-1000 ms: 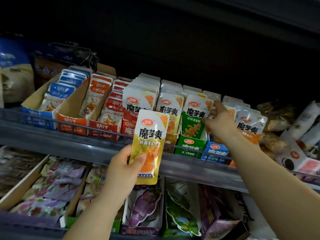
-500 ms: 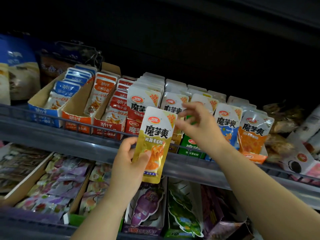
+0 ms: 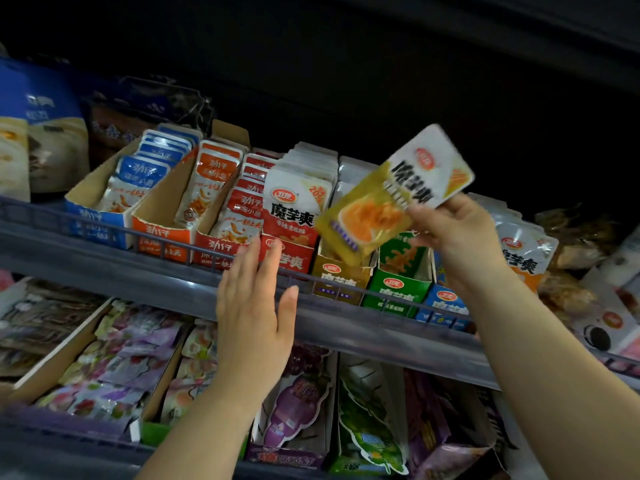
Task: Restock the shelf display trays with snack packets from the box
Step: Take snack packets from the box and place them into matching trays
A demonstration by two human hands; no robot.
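My right hand (image 3: 457,233) pinches a yellow snack packet (image 3: 388,199) by its white top half. The packet is tilted, its lower end dipping into the yellow display tray (image 3: 341,277) on the upper shelf. My left hand (image 3: 254,306) is open, fingers straight, in front of the shelf rail just below the red tray (image 3: 287,258); it holds nothing. A green tray (image 3: 398,289) and a blue tray (image 3: 445,304) stand right of the yellow one. The supply box is out of view.
A wire rail (image 3: 166,251) fronts the upper shelf. To the left stand blue, orange and red trays of fish-snack packets (image 3: 204,188). Large bags (image 3: 41,133) fill the far left. The lower shelf (image 3: 381,337) holds trays of purple and green packets.
The yellow packet passed from my left hand to my right, which lifted and tilted it over the yellow tray. My left hand let go and opened in front of the rail.
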